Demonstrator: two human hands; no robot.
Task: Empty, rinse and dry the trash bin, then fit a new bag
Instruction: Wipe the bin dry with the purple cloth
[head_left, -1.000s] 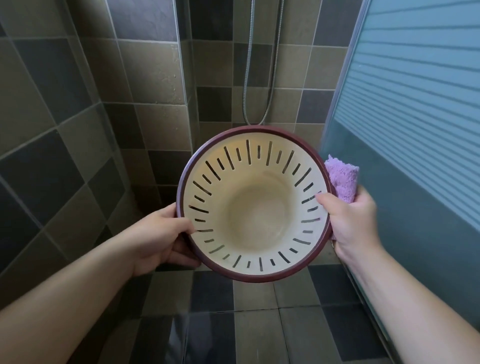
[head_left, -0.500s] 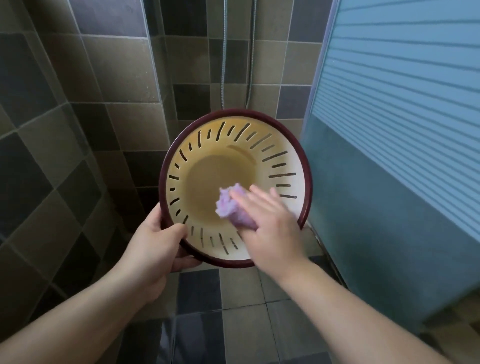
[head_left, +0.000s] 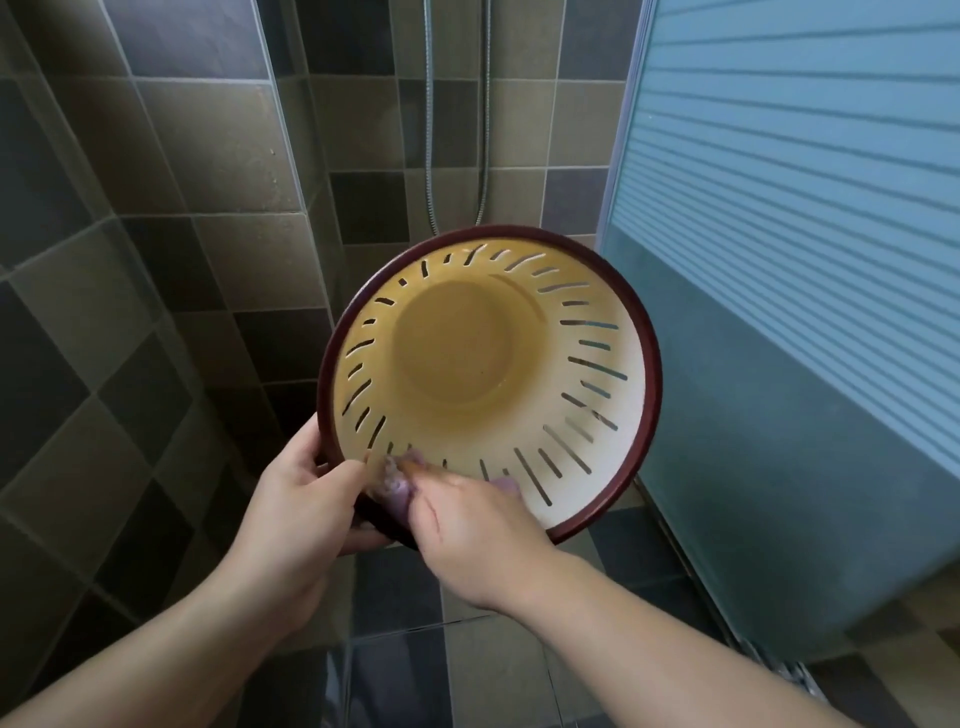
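Note:
The trash bin (head_left: 483, 358) is round, cream inside with slotted walls and a dark red rim, and its mouth is tilted toward me. My left hand (head_left: 298, 501) grips its lower left rim. My right hand (head_left: 467, 525) presses a purple cloth (head_left: 397, 486) against the inner wall at the lower left, right beside my left thumb. Most of the cloth is hidden under my fingers. The inside of the bin holds nothing else.
I stand in a tiled shower corner. A metal shower hose (head_left: 483, 119) hangs on the far wall behind the bin. A frosted glass door (head_left: 779, 260) with a metal frame closes off the right side. Dark floor tiles (head_left: 395, 675) lie below my arms.
My right hand moved the cloth from outside the right rim into the bin, then down to the lower left wall. The bin's mouth has tilted more toward the right.

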